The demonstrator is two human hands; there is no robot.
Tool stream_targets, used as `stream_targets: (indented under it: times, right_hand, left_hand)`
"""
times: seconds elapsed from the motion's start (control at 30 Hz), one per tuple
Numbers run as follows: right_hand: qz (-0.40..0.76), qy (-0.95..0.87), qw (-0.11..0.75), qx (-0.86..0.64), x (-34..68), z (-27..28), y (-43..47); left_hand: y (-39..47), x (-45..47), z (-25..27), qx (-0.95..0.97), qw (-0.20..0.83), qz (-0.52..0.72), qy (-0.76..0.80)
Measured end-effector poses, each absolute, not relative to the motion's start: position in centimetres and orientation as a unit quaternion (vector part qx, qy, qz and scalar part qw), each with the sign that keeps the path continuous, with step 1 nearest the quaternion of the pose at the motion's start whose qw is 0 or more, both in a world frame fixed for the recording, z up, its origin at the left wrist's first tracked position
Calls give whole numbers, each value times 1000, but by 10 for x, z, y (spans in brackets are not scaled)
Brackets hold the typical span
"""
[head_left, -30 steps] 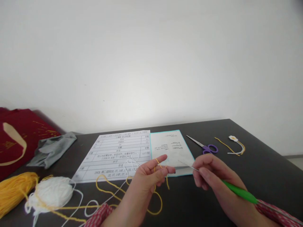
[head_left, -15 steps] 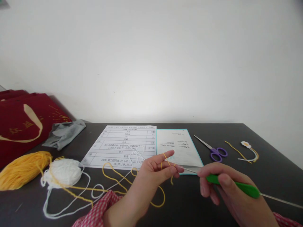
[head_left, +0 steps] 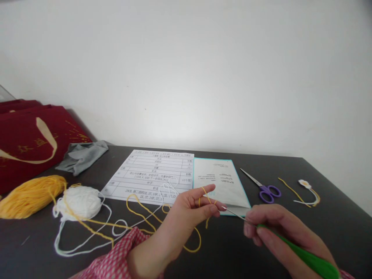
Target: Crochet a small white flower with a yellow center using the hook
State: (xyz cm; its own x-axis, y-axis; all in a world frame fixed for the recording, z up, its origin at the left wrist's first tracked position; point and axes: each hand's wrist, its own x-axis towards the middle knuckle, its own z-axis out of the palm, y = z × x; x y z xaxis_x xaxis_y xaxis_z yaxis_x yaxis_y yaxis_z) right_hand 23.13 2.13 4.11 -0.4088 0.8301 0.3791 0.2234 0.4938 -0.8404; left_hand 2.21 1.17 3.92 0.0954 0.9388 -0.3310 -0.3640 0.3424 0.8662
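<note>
Yellow yarn [head_left: 200, 200] wraps round the fingers of my left hand [head_left: 186, 217], whose thumb and fingers pinch it, and a short tail hangs below them. My right hand [head_left: 286, 236] grips a crochet hook [head_left: 305, 255] by its green handle. Its thin metal shaft points left, and the tip reaches the yarn at my left fingertips. Whether a loop sits on the tip is too small to tell. From my left hand the yarn trails over the table to a yellow skein [head_left: 31, 197]. Beside that lies a ball of white yarn [head_left: 81, 203].
A printed chart [head_left: 154, 174] and a blue-edged packet [head_left: 217, 174] lie behind my hands. Purple-handled scissors [head_left: 269, 192] and a small crocheted flower [head_left: 304, 183] with yarn tails are on the right. Red gift bags [head_left: 26, 139] and a grey cloth [head_left: 84, 155] stand at the left.
My right hand has tilted the crochet hook, so its handle end points lower and further toward me. My left hand keeps its pinch on the yarn. The camera view has shifted slightly.
</note>
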Motion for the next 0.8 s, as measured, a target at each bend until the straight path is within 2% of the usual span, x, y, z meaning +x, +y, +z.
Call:
stream_targets:
  times: [0.2, 0.6, 0.8]
  right_hand:
    - [285, -848, 370, -251, 228, 40, 29]
    - [167, -917, 317, -175, 224, 42, 35]
    - [24, -926, 345, -154, 212, 44, 31]
  left_hand:
    - [13, 22, 40, 301, 680, 480, 465]
    - [15, 22, 32, 307, 686, 465, 467]
    - [16, 19, 32, 295, 699, 448, 473]
